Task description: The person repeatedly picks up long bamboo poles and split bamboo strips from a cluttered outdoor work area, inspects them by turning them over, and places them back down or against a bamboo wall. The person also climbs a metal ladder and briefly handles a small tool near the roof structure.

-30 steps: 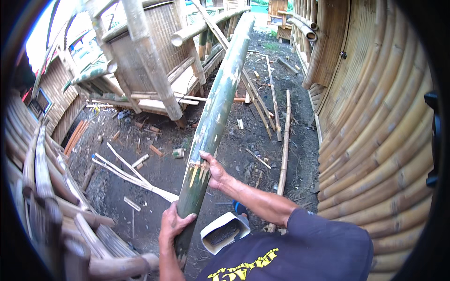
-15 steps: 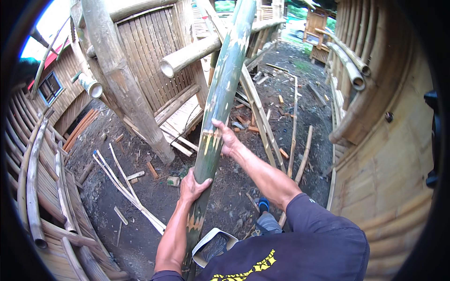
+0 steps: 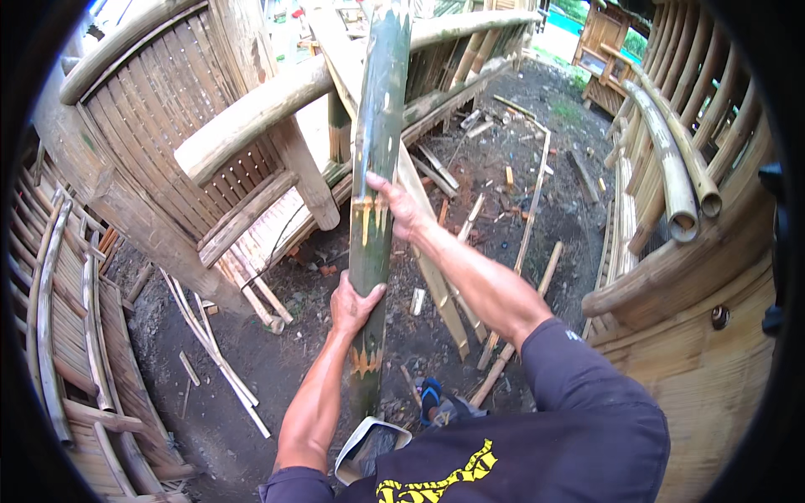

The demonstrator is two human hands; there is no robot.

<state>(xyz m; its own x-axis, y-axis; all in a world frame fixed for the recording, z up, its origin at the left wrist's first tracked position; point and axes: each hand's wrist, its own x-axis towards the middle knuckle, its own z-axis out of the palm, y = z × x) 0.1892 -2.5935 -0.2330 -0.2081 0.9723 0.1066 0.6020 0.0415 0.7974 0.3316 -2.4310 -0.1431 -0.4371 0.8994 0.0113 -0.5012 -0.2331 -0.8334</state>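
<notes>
Gripping: I clasp the long green bamboo pole (image 3: 377, 168), upright over dirt.
Left hand (image 3: 354, 306): clenched low.
Right hand (image 3: 398, 205): clasped higher.

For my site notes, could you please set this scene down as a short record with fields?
Setting: outdoor bamboo workshop yard, dirt ground
Main object: long green bamboo pole, near upright
Left hand: gripping the pole low down
Right hand: gripping the pole higher up
Pole marks: pale chipped patches at the nodes
Ground litter: split bamboo strips, offcuts
Surroundings: woven bamboo panel on the left, curved bamboo wall on the right
</notes>
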